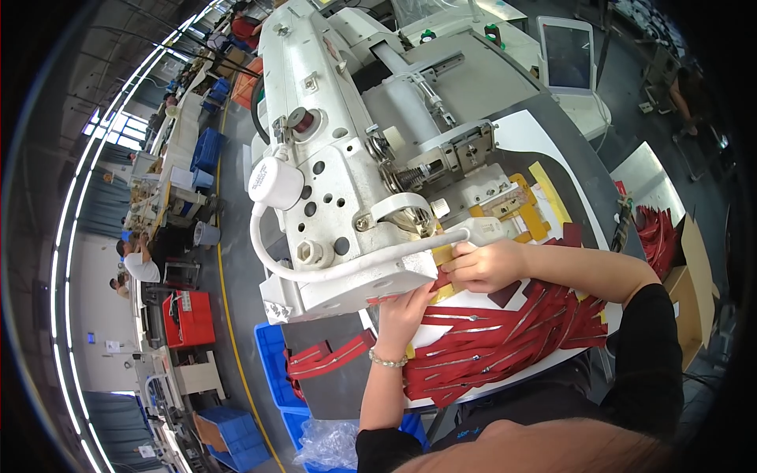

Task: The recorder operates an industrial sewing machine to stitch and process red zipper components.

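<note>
My left hand, a beaded bracelet at its wrist, reaches up to the head of a white industrial sewing machine. My right hand is beside it with fingers pinched. Between the fingertips of both hands a short part of a red zipper shows over a yellow plate; the machine head hides the rest. Just below my hands, a thick pile of red zippers with metallic teeth covers the white work surface. Another red zipper length hangs over the table edge left of my left hand.
Yellow clamp parts sit right of the needle area. A white cable loops across the machine head. Blue crates and clear plastic stand at lower left. At right are a cardboard box, more red zippers and a screen.
</note>
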Tool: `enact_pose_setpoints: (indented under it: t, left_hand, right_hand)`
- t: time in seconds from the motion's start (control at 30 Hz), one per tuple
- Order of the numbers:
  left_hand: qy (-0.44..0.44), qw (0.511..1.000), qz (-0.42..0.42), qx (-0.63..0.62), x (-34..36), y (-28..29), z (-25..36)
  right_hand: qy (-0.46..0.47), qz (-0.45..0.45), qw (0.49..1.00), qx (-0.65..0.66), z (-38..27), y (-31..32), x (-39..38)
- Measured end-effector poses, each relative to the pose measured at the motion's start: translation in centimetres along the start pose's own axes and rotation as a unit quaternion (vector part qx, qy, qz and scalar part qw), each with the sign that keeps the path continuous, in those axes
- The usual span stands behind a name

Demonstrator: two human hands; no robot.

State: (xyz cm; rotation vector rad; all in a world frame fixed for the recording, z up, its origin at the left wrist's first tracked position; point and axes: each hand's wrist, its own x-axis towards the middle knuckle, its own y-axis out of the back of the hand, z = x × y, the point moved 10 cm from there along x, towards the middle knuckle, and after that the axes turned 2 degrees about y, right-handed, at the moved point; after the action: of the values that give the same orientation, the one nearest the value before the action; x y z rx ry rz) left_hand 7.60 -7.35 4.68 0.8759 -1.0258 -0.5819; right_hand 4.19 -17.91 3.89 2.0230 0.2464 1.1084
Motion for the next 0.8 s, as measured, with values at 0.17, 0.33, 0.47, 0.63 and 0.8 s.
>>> enact_pose_setpoints:
  t: [0.17,0.33,0.47,0.63,0.8]
  left_hand:
    - [-0.034,0.996,0.066,0.052,-1.2,1.4,-0.5]
    - [-0.029,0.994,0.085,0.064,-1.4,2.4,-0.6]
    - [-0.039,0.994,0.078,0.068,-1.1,2.7,-0.2]
    - [-0.013,0.996,0.075,0.051,-1.3,2.9,-0.6]
    - [-0.018,0.996,0.071,0.046,-1.2,3.0,-0.2]
  right_hand:
    - [-0.067,0.019,0.997,-0.024,1.4,1.0,-1.0]
    - [-0.035,0.012,0.999,-0.012,0.7,0.8,-0.3]
    - [0.023,-0.071,0.996,-0.043,-0.3,-0.6,0.3]
    - [0.039,-0.108,0.992,-0.046,-0.2,-2.1,-0.1]
    - [0.057,-0.102,0.991,-0.071,-0.6,-1.9,0.8]
